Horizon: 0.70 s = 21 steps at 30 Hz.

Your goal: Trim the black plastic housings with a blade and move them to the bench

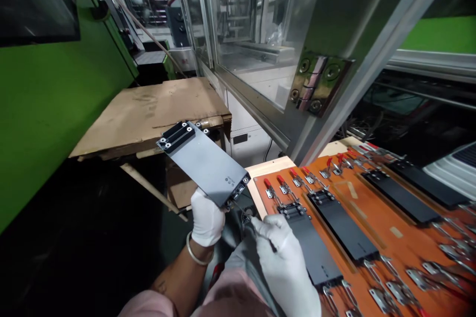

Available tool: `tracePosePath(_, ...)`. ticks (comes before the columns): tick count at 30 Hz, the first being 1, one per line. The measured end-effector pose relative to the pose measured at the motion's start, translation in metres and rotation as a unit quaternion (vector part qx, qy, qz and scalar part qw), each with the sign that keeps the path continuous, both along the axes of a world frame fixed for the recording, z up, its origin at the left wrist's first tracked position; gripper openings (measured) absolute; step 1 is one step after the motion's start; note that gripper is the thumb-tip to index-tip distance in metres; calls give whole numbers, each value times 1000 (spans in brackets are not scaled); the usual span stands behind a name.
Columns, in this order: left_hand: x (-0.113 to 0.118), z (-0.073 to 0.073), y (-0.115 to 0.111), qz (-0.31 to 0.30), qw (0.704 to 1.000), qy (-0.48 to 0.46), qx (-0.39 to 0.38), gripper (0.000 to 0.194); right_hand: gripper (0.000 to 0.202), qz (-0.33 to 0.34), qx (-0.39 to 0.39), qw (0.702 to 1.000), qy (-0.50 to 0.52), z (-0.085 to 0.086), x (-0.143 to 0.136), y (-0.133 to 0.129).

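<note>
My left hand [208, 220], in a white glove, grips a grey flat rectangular panel [206, 163] from below, near its close end. The panel is held tilted in the air; black strips with round metal fittings sit at its far end, and small printed marks show near its close end. My gloved right hand [277, 242] is closed, thumb and finger pinched on a thin, dark, rod-like tool [242, 210]. Its tip reaches the panel's close edge; whether it touches is too small to tell.
On my right, an orange fixture board [396, 252] carries several panels, such as a dark one [344, 225], among red-handled toggle clamps [286, 185]. Cardboard [159, 104] covers a table ahead. A metal-framed glass door [256, 59] stands beyond, a green machine [48, 99] at left.
</note>
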<state>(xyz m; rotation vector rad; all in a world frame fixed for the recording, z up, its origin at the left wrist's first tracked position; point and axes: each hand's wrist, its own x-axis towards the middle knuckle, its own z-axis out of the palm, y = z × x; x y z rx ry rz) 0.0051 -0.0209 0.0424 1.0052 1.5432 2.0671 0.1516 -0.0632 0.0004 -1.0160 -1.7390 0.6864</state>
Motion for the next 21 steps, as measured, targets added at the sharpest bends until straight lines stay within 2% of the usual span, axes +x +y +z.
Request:
tracePosePath(2,1,2,1,10,1000,-17,18,10,23,20,-22,999,31,2,-3,-2)
tracePosePath(5,-1,-5,1,6,1000,-12,22,7,21,38,-34,998,30,1,-2,-3)
tracePosePath(8,-3,-16,2,-35,999,15,4,3,21,9,-21,1000,9,-2,1,-2)
tracePosePath(10,-3,-20,3,-38,999,-15,-2,5,21,-12,-28,999,20,-3,-1,-3)
tracePosePath(13,-1,-19,4,-18,997,-79,-7,7,21,20,-76,994,70,-3,-6,-7)
tracePosePath(16,-1,-15,1,-8,998,-65,-13,4,18,69,-169,975,123,-7,-8,-12)
tracePosePath(18,-3,-17,-1,-21,999,-42,-23,5,18,57,-227,962,140,-10,-4,-13)
tracePosePath(21,-8,-29,-6,-86,995,-44,-20,9,19,-19,-225,960,163,-10,2,-11)
